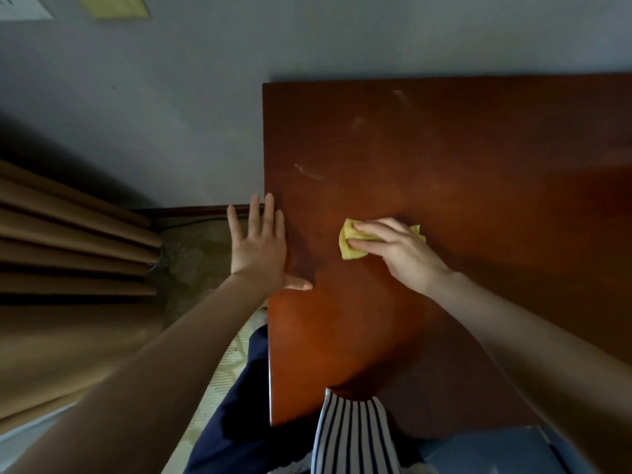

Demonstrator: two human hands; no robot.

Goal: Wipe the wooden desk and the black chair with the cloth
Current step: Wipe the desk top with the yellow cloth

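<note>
Right hand pinches crumpled yellow cloth on red-brown wooden desk, near its left edge. Left hand splayed at that edge (empty).

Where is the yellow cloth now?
In the head view the yellow cloth lies bunched on the wooden desk, toward its left side, gripped by the right hand, with the open left hand at the desk's left edge.

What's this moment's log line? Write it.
step: wiping desk | right hand: grips cloth on it | left hand: open at desk edge
</note>
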